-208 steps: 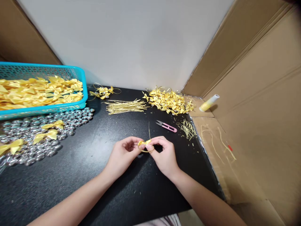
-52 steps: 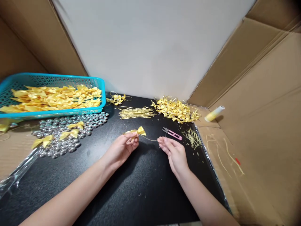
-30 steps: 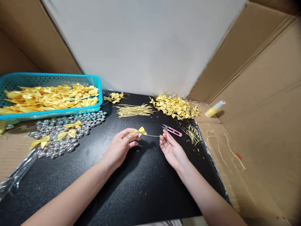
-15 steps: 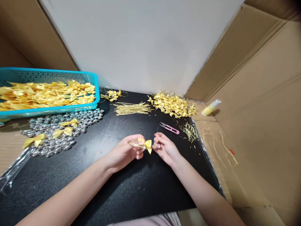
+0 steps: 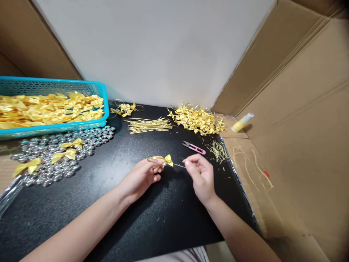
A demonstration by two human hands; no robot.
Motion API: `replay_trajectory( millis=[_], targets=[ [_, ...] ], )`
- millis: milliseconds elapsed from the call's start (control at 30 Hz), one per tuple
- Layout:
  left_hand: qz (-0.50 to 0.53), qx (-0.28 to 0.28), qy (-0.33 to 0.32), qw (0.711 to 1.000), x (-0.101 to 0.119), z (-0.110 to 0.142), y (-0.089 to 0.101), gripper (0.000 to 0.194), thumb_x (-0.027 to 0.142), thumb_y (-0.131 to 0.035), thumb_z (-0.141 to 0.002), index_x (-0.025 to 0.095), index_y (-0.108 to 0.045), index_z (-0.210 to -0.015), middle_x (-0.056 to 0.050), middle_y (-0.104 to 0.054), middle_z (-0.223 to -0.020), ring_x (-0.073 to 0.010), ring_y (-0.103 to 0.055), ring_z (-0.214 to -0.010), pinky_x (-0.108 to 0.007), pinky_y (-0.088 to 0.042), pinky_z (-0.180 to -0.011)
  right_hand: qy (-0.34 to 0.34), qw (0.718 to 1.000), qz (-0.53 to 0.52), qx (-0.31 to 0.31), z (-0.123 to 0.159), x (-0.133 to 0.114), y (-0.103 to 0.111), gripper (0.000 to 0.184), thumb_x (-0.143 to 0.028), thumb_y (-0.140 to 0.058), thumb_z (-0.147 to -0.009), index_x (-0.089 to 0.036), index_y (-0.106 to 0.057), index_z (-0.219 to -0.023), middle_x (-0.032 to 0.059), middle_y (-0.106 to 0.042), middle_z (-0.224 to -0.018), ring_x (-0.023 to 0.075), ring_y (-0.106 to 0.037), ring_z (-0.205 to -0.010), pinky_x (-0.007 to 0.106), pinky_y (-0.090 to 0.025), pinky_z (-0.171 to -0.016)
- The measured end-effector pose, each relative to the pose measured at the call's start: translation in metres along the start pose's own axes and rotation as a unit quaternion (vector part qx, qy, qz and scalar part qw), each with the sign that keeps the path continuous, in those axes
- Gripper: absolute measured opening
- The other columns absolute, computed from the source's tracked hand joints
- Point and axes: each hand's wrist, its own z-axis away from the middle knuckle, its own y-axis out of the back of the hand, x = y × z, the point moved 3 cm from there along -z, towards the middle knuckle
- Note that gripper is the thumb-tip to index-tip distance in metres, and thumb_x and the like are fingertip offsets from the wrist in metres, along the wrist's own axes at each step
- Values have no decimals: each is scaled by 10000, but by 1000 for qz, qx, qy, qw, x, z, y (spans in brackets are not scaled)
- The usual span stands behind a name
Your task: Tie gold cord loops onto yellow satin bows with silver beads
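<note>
Pinched in my left hand (image 5: 144, 176) is a yellow ribbon bow (image 5: 168, 160) with a loop of gold cord and a small silver bead beneath it. A straight length of gold cord (image 5: 178, 166) runs from the bow to my right hand (image 5: 200, 174), whose thumb and forefinger are closed on its end. The cord looks taut. Just beyond my right hand lie pink thread snips (image 5: 194, 147), blades pointing left. Both hands are held above the black table (image 5: 131, 225).
A turquoise basket (image 5: 106, 109) of yellow bows stands at left, with silver beads (image 5: 62, 171) before it. Cut gold cords (image 5: 149, 125), finished-looking bows with loops (image 5: 197, 119) and cord scraps (image 5: 218, 151) lie farther back. A thread spool (image 5: 242, 122) stands on cardboard at right.
My right hand has moved right, away from the bow, and the cord now stretches between them. The bow has tilted and shifted slightly up and left. The whole view has shifted a little.
</note>
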Motion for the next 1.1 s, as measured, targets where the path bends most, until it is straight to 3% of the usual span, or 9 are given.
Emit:
replay_trajectory(
  millis=[100, 267, 767, 1000, 1100],
  targets=[
    [0, 40, -1, 999, -2, -1, 3, 174, 177, -776, -534, 141, -634, -628, 30, -528, -614, -72, -441, -552, -147, -337, -438, 68, 988, 137, -39, 12, -5, -8, 110, -208, -596, -821, -167, -685, -771, -19, -588, -600, 66, -394, -455, 217, -293, -442],
    [-30, 34, -12, 999, -4, 0, 2, 153, 205, -761, -582, 144, -639, -653, 41, -505, -599, -72, -423, -556, -146, -314, -434, 129, 969, 210, -5, 14, -6, -14, 139, -158, -582, -803, -135, -704, -741, -34, -543, -513, 51, -344, -418, 204, -287, -432],
    [-93, 18, -36, 995, -5, 5, 0, 204, 286, -784, -611, 145, -641, -651, 29, -507, -593, -69, -381, -542, -140, -299, -443, 106, 975, 197, -9, 14, 2, -13, 139, -175, -576, -834, -124, -680, -758, -79, -386, -463, 37, -293, -389, 200, -239, -409],
    [-133, 21, -80, 988, -3, 7, 0, 216, 318, -770, -647, 153, -637, -687, 48, -487, -540, -53, -352, -489, -146, -293, -450, 93, 978, 185, -2, 14, 2, -14, 138, -182, -573, -830, -128, -674, -753, -78, -376, -466, 38, -301, -385, 184, -251, -385],
    [-149, 21, -95, 984, -2, 9, -1, 203, 312, -765, -655, 158, -637, -690, 51, -492, -534, -54, -362, -487, -147, -299, -454, 93, 981, 172, -7, 14, 1, -15, 130, -176, -571, -825, -132, -670, -753, -61, -445, -485, 37, -334, -383, 170, -287, -381]
  ],
)
